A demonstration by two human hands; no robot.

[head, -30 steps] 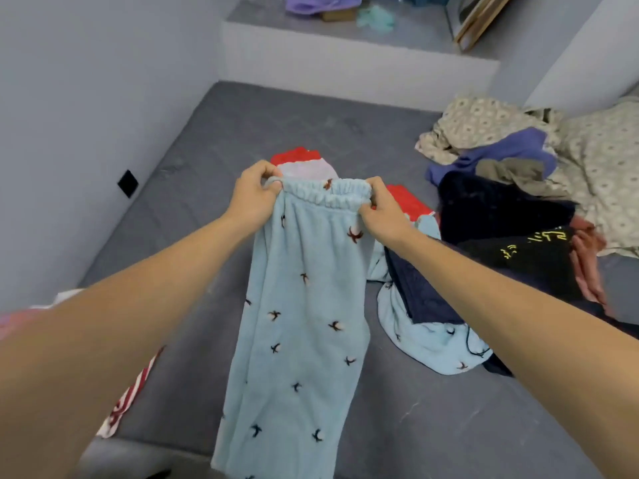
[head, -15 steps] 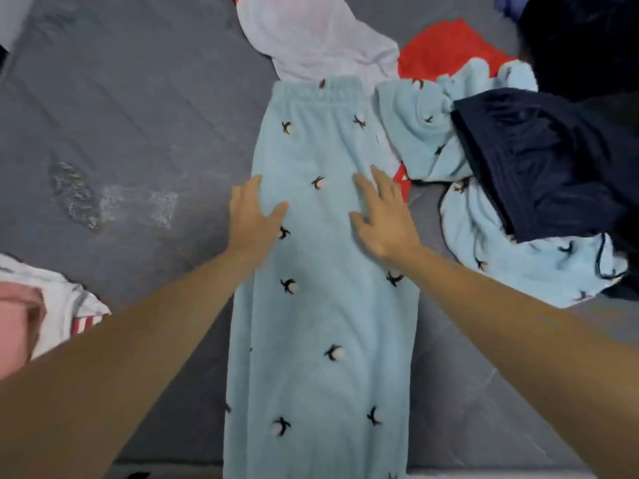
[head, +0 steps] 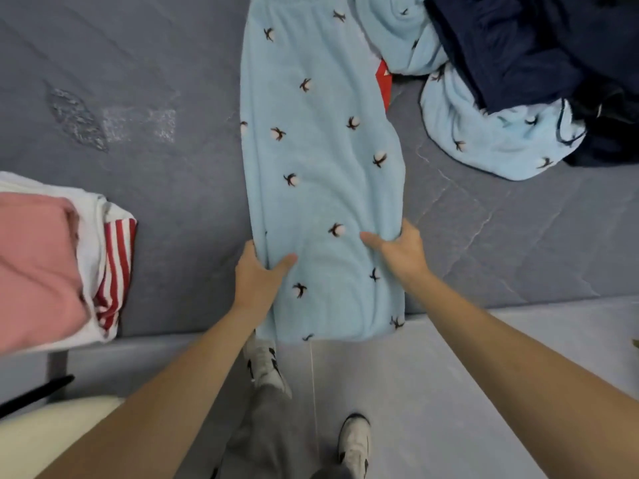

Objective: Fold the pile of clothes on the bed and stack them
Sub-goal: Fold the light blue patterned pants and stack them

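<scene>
Lying flat and lengthwise on the grey bed: light blue fleece trousers with a small dark-and-white motif, waistband toward the far side, leg ends draped over the near edge. Left hand pinching the trousers' left edge close to the near edge of the bed, thumb on top, fingers tucked beneath the cloth. Right hand holding the right edge the same way, thumb stretched across the fabric, so each grip is closed on the trousers.

Just right of the trousers, toward the far right corner: an unfolded heap, with a matching light blue top under a dark navy garment, and a sliver of red cloth touching the trousers' right edge. At the left, near edge of the bed: a folded stack, pink on top, white and red-striped below, well apart from the trousers. Below the bed edge: pale floor and two white shoes.
</scene>
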